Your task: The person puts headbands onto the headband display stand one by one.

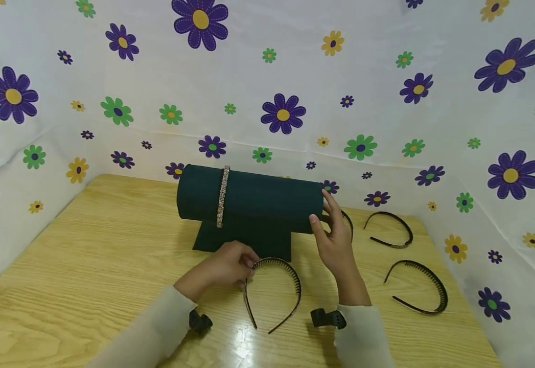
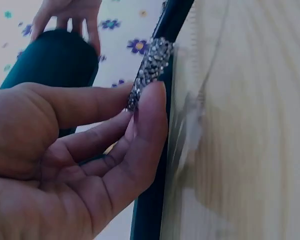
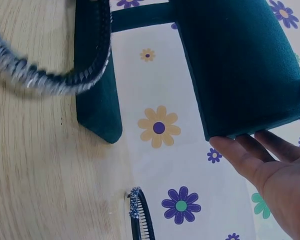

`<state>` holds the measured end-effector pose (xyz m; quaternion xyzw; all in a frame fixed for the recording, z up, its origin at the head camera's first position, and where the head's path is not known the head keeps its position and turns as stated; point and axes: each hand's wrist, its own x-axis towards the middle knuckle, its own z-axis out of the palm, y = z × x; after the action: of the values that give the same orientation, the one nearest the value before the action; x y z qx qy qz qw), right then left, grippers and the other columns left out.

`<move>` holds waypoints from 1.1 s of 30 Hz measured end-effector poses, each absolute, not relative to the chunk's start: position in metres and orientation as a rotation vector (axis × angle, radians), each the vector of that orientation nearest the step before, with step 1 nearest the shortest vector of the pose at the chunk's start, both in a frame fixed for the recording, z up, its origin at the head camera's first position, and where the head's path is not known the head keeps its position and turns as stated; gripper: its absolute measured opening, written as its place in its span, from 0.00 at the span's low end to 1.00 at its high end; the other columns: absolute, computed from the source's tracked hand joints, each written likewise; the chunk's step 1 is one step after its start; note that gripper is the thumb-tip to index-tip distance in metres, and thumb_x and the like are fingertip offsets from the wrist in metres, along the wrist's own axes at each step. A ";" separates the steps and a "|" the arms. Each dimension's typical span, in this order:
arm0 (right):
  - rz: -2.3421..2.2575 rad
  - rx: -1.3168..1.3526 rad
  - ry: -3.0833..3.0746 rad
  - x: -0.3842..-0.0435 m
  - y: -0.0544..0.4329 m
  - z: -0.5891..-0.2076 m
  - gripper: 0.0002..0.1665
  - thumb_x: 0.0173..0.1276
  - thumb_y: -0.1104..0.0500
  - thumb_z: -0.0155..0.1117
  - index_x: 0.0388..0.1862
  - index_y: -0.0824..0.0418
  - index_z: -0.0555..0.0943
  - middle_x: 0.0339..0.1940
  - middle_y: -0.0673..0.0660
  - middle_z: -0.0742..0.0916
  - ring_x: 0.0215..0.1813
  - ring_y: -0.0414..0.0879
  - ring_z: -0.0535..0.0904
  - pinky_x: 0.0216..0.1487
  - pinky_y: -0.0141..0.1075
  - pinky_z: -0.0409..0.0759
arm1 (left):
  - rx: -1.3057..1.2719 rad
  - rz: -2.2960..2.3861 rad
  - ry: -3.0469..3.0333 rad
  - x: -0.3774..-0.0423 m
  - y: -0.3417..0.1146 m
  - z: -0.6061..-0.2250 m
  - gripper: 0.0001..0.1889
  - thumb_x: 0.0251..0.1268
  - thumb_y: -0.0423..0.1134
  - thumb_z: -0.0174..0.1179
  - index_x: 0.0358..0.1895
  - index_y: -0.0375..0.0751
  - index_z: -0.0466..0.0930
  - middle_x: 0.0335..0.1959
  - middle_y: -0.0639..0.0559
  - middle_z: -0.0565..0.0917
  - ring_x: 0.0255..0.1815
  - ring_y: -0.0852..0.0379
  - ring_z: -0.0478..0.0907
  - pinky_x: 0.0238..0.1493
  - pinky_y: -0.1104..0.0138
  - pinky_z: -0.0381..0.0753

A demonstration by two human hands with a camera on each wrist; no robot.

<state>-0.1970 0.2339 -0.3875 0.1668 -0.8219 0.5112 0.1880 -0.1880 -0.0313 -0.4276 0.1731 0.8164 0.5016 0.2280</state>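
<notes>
A dark green padded roll on a stand [image 1: 272, 199] sits at mid-table, with a sparkly headband [image 1: 223, 197] round its left part. My left hand [image 1: 230, 263] pinches a black toothed headband [image 1: 298, 286] with silvery stones near its top, low in front of the stand's base. Between thumb and fingers the stones [image 2: 152, 65] show in the left wrist view. My right hand [image 1: 336, 237] touches the right end of the roll, its thumb on the near side and its fingers at the end face, as the right wrist view also shows on the roll [image 3: 245, 70].
Two black headbands lie to the right, one farther back [image 1: 393, 230] and one nearer [image 1: 425, 289]. Another headband [image 1: 347, 225] is partly hidden behind my right hand. A flower-printed cloth [image 1: 249, 76] hangs round the back and sides of the wooden table [image 1: 88, 255].
</notes>
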 end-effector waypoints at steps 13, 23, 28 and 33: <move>1.416 0.482 -2.298 -0.198 0.233 -0.388 0.37 0.82 0.61 0.55 0.84 0.50 0.57 0.74 0.67 0.74 0.67 0.66 0.78 0.56 0.64 0.82 | 0.461 1.538 2.060 -0.215 -0.094 -0.427 0.19 0.68 0.24 0.62 0.59 0.19 0.77 0.41 0.39 0.80 0.29 0.54 0.83 0.36 0.60 0.90; 1.443 0.440 -2.335 -0.196 0.233 -0.386 0.37 0.83 0.58 0.55 0.85 0.46 0.56 0.76 0.67 0.72 0.68 0.66 0.77 0.58 0.64 0.80 | 0.332 1.550 2.093 -0.231 -0.143 -0.434 0.23 0.68 0.29 0.64 0.63 0.20 0.75 0.45 0.39 0.79 0.33 0.53 0.83 0.40 0.61 0.90; 1.439 0.437 -2.333 -0.196 0.232 -0.386 0.36 0.83 0.59 0.54 0.85 0.50 0.57 0.76 0.68 0.72 0.69 0.67 0.76 0.58 0.64 0.80 | 0.258 1.618 2.072 -0.233 -0.171 -0.429 0.26 0.71 0.29 0.61 0.68 0.19 0.69 0.49 0.38 0.78 0.39 0.53 0.81 0.43 0.62 0.89; 1.430 0.438 -2.327 -0.196 0.232 -0.386 0.36 0.83 0.59 0.54 0.84 0.46 0.57 0.75 0.68 0.72 0.69 0.66 0.76 0.58 0.64 0.80 | 0.177 1.679 2.092 -0.234 -0.190 -0.425 0.26 0.74 0.28 0.59 0.71 0.20 0.66 0.51 0.36 0.78 0.42 0.51 0.81 0.46 0.60 0.89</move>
<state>-0.1964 0.2320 -0.3865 0.1557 -0.8264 0.5079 0.1867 -0.2340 -0.1899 -0.4253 0.0641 0.7584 0.6085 0.2248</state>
